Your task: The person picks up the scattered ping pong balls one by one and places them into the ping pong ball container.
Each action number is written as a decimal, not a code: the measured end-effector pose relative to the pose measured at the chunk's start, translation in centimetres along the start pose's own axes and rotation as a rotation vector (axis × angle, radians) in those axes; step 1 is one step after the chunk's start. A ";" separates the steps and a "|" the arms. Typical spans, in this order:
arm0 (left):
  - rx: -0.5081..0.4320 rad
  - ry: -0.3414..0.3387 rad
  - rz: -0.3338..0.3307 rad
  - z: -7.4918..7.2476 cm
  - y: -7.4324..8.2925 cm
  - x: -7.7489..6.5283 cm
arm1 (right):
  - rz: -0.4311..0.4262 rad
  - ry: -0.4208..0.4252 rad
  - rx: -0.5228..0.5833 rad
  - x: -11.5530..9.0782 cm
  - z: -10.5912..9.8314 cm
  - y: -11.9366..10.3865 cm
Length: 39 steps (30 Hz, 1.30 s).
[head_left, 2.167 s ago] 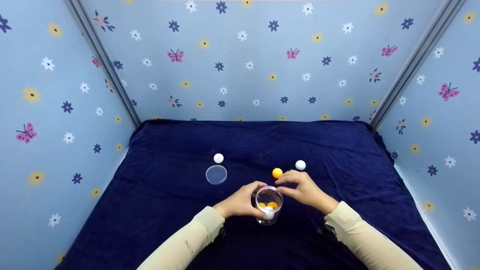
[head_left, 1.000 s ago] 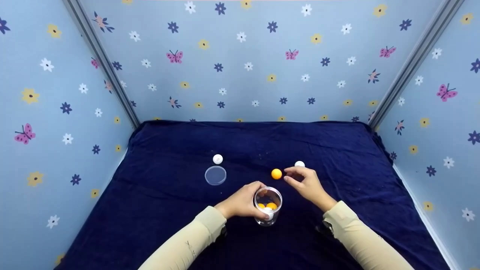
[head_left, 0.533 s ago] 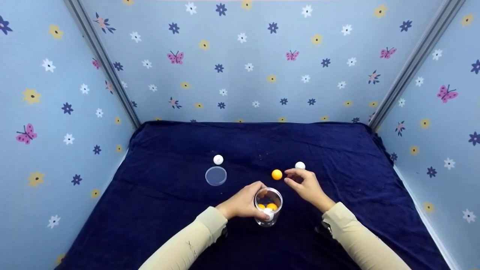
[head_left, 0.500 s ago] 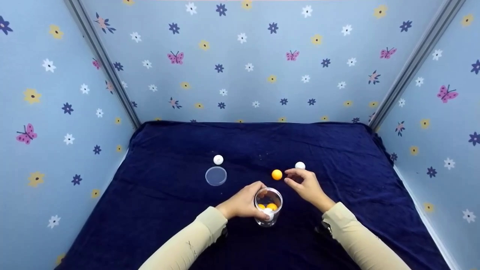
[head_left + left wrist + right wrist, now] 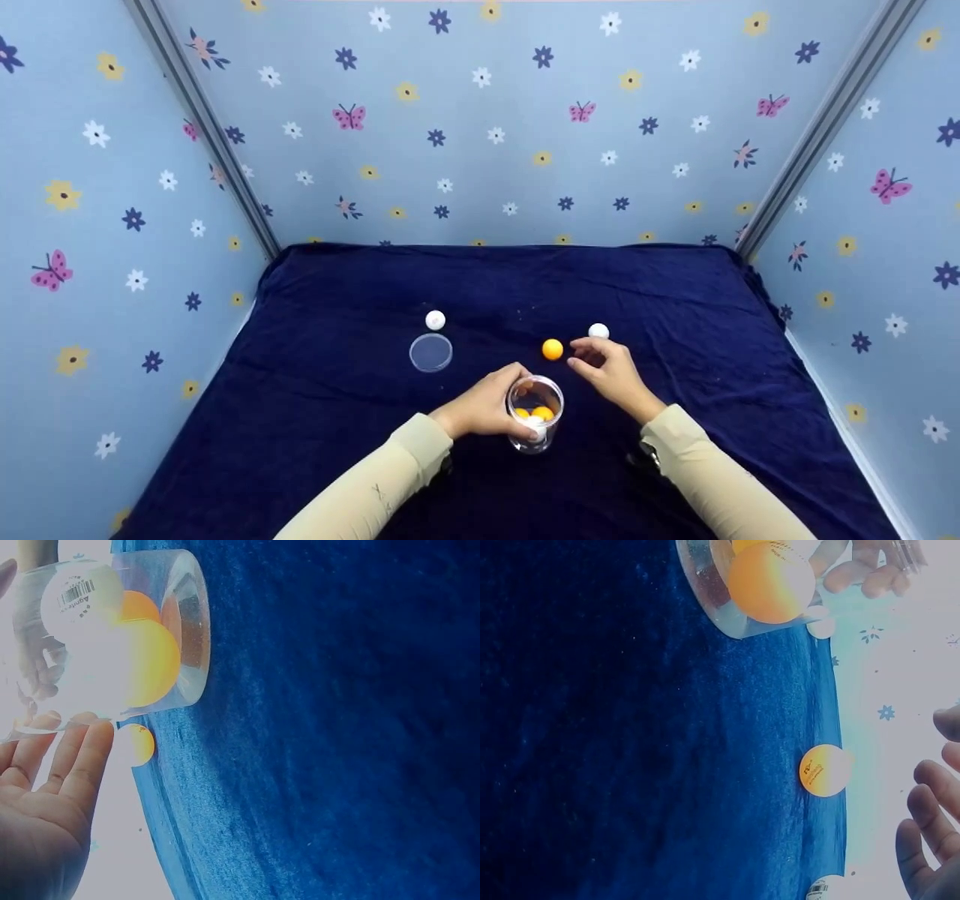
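In the head view my left hand (image 5: 484,405) grips a clear round jar (image 5: 553,433), thumb on the near side and fingers around the far side. The jar's mouth is uncovered. Inside lie orange table tennis balls (image 5: 543,414) and a white ball (image 5: 535,427); the left wrist view shows printing on a white ball (image 5: 81,600) through the wall. My right hand (image 5: 619,380) hovers right of the jar, fingers bent loosely and apart from the thumb, holding nothing. Just left of its fingertips sits a loose orange ball (image 5: 552,349). Behind its fingers is a loose white ball (image 5: 598,331), partly covered.
A clear round lid (image 5: 431,353) lies flat on the dark blue cloth (image 5: 345,315), left of the jar. Another white ball (image 5: 435,320) rests just beyond the lid. Flower-patterned walls (image 5: 480,127) enclose the cloth-covered surface at the back and both sides.
My right hand has moved from the jar's rim to the right, beside the loose orange ball, and has stayed nearly still over the last second. My left hand keeps holding the jar in place.
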<state>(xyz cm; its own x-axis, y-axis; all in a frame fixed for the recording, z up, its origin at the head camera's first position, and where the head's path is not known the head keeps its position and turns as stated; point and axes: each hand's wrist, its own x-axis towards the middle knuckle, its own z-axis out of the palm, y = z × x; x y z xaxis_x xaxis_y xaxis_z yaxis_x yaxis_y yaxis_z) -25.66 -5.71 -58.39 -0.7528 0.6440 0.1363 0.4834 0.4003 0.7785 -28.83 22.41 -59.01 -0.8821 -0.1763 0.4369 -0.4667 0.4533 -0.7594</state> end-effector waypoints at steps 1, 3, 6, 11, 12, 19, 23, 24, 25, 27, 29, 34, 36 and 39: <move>0.000 0.000 -0.005 0.0 0.0 0.0 | 0.001 0.001 -0.002 0.0 0.0 0.0; 0.002 -0.001 -0.009 0.0 0.0 0.0 | -0.005 0.005 -0.010 0.1 0.1 0.1; 0.004 0.001 -0.006 0.0 0.0 0.0 | -0.011 0.011 -0.020 0.1 0.1 0.3; 0.013 0.005 0.005 0.1 -0.1 0.0 | -0.016 0.018 -0.025 0.3 0.2 0.4; 0.013 0.006 0.006 0.1 -0.1 0.0 | -0.016 0.021 -0.027 0.3 0.3 0.5; -0.001 0.003 -0.003 0.1 -0.1 -0.1 | -0.016 0.025 -0.029 0.4 0.6 0.9; 0.001 0.003 -0.006 0.0 -0.1 -0.1 | -0.013 0.029 -0.030 0.4 0.7 1.1; 0.003 0.003 -0.005 0.0 -0.1 -0.1 | -0.014 0.029 -0.030 0.4 0.7 1.2; 0.005 0.004 -0.004 0.0 -0.1 -0.1 | -0.015 0.031 -0.031 0.4 0.8 1.2; 0.006 0.008 0.001 0.0 0.0 -0.1 | -0.017 0.034 -0.038 0.4 0.9 1.3; 0.010 0.011 0.004 0.0 -0.1 0.0 | -0.019 0.035 -0.046 0.3 0.9 1.4; 0.005 0.015 0.008 0.1 -0.2 0.0 | -0.004 0.029 -0.051 0.3 1.1 1.7; 0.001 0.016 0.010 0.1 -0.2 0.0 | 0.014 0.014 -0.052 0.3 1.1 1.9; -0.006 0.015 0.010 0.1 -0.2 0.0 | 0.049 -0.016 -0.060 0.3 1.2 2.0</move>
<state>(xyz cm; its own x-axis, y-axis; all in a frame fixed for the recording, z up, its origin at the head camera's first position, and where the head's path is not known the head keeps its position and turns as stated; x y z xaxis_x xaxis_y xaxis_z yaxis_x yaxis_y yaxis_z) -25.69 -5.70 -58.58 -0.7548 0.6378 0.1533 0.4881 0.3900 0.7808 -30.13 22.20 -60.99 -0.9051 -0.1662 0.3913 -0.4182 0.5137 -0.7491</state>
